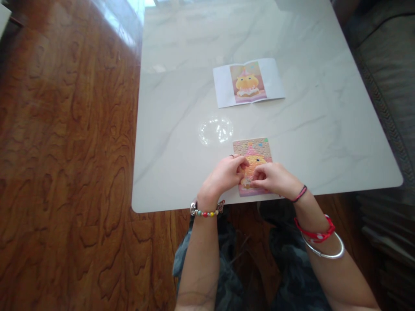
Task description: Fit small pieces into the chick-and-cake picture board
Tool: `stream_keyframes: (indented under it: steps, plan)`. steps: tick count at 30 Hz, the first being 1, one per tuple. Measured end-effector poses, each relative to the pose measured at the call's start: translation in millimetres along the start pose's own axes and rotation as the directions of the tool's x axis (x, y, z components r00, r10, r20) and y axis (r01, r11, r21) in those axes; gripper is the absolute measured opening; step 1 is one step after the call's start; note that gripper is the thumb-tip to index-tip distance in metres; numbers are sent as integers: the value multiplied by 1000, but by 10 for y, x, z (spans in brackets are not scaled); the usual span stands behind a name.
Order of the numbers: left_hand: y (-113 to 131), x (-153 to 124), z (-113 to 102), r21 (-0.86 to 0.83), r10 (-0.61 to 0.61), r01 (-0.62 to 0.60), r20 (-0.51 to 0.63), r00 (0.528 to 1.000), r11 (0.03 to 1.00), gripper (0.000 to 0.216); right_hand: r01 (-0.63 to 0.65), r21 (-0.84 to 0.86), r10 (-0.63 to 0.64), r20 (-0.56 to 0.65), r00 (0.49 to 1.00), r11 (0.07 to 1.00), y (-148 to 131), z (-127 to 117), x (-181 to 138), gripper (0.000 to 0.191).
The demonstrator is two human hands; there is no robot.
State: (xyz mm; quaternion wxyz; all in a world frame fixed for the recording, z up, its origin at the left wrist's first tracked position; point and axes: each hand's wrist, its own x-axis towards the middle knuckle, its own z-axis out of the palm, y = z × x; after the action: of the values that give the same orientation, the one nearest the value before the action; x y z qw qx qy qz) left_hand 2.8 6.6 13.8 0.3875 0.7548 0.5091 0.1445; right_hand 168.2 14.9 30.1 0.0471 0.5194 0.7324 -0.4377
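Observation:
A small jigsaw puzzle (253, 149) with a yellow cartoon figure in a pink party hat lies flat near the table's front edge. Over its left side rests my left hand (228, 172), its fingers curled closed at the puzzle's surface. My right hand (275, 178) covers the lower right part, thumb and fingers pinched together just above the pieces. Whatever either pinch holds is too small or hidden to make out. Part of the picture's lower middle lies behind my fingers.
Farther back on the white marble-patterned table (175, 142) lies a creased paper sheet (223, 88) printed with the same picture. A grey sofa (389, 65) runs along the right side. Wooden floor (81, 151) stretches out on the left.

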Motion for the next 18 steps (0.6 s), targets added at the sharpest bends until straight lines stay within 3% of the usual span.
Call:
stream_keyframes:
  steps: [5,7,10,18]
  plan:
    - [21,9,-11,-8,0,0,13,1000,1000,23,142,-30,-143,-69,987,989,35,23,-4,16]
    - [23,11,-12,-11,2,-2,13,1000,1000,23,168,-58,-172,-72,983,984,41,32,2,11]
    - [22,11,-11,-14,-1,2,19,1000,1000,24,182,-109,-191,-78,979,977,39,47,15,4]
    - [22,19,-10,-7,-4,4,18,1000,1000,25,158,-124,-173,-123,977,980,48,78,46,7]
